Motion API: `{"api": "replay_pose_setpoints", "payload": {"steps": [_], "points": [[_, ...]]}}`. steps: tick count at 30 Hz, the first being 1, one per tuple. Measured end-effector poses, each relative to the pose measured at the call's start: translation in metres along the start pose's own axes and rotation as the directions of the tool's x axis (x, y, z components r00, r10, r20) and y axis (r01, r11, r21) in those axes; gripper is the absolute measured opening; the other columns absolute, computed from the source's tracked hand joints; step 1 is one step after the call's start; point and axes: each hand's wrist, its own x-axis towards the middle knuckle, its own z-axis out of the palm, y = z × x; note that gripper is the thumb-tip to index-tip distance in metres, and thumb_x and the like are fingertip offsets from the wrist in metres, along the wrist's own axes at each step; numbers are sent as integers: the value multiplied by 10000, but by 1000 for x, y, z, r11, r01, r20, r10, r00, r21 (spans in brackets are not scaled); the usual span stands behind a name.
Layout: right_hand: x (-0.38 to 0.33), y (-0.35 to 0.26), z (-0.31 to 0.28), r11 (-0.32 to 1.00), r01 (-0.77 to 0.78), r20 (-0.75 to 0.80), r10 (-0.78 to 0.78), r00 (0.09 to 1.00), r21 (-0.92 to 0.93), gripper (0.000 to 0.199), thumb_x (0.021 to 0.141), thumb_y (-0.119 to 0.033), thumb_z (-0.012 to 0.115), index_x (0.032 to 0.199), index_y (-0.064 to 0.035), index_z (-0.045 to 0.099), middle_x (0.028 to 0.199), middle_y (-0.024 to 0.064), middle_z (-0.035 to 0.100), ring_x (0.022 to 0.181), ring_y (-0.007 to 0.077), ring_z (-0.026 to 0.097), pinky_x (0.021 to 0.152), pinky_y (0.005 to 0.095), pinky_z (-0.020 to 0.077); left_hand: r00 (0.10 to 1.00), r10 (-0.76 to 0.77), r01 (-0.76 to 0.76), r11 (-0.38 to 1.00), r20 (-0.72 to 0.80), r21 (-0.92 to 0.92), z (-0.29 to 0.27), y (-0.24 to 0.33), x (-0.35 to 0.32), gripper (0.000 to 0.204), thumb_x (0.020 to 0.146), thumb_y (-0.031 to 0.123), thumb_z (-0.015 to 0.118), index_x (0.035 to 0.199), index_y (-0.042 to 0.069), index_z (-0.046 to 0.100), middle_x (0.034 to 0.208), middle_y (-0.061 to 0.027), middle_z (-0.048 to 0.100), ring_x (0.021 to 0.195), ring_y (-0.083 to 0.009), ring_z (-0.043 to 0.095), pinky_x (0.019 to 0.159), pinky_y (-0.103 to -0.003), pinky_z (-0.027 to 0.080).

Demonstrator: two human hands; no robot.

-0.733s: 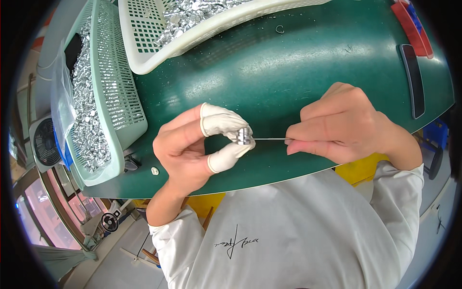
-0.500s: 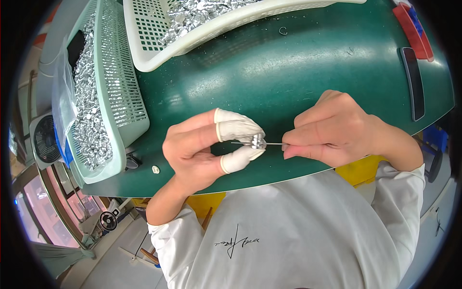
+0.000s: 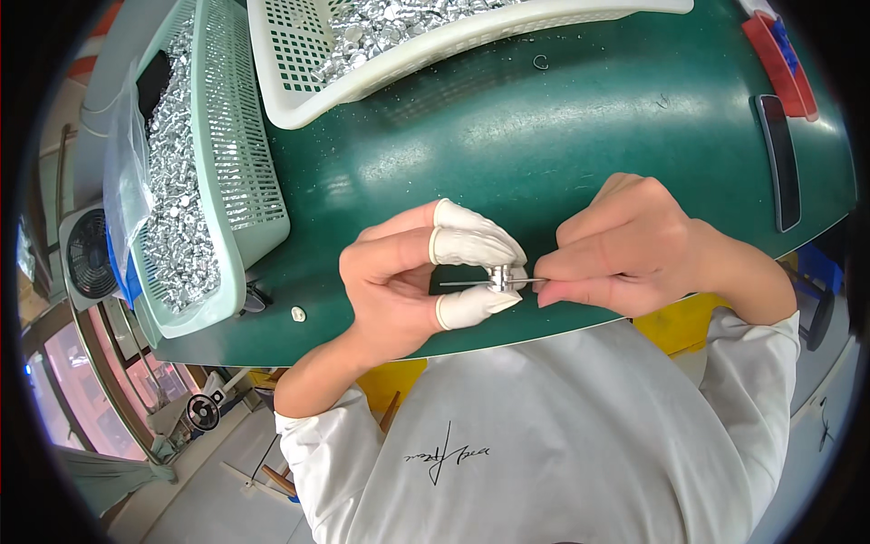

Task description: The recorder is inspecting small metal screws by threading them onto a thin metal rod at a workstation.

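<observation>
White rubber finger cots cover the thumb and two fingers of my left hand (image 3: 399, 272). Between their tips it pinches a small shiny metal part (image 3: 499, 277), round and spool-shaped. A thin metal rod (image 3: 467, 284) passes through or across this part and sticks out on both sides; I cannot tell exactly how it sits. My right hand (image 3: 625, 249), bare, is closed on the rod's right end with thumb and forefinger. Both hands are above the green table (image 3: 381, 195), close to its front edge.
A pale green basket (image 3: 237, 172) full of small silver metal parts (image 3: 181, 218) stands at the left. Behind is a white basket (image 3: 362, 86) of similar parts. At the right lie a dark flat phone-like device (image 3: 779, 163) and a red bin (image 3: 787, 72). A small whitish piece (image 3: 298, 314) lies near the left basket.
My left hand has moved to the right with the metal part, which is now closer to my right fingers along the rod. More of the rod shows on the left side.
</observation>
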Motion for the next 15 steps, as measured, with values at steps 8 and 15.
{"api": "replay_pose_setpoints", "payload": {"steps": [8,15], "points": [[1,5,-4,999,31,2,-31,1000,-37,127,822,-36,841,920,10,775,654,57,640,422,151,527,388,277,342,998,-59,61,989,-23,135,-2,7,2,288,702,-75,883,972,-46,787,941,-130,750,813,-188,709,706,-282,561],[3,2,-6,998,15,35,-12,999,-58,123,821,-39,842,915,9,780,667,57,653,420,145,510,387,270,345,978,-24,43,995,-205,85,1,6,-4,277,679,-84,879,929,-58,762,909,-154,718,784,-223,724,707,-311,603]]}}
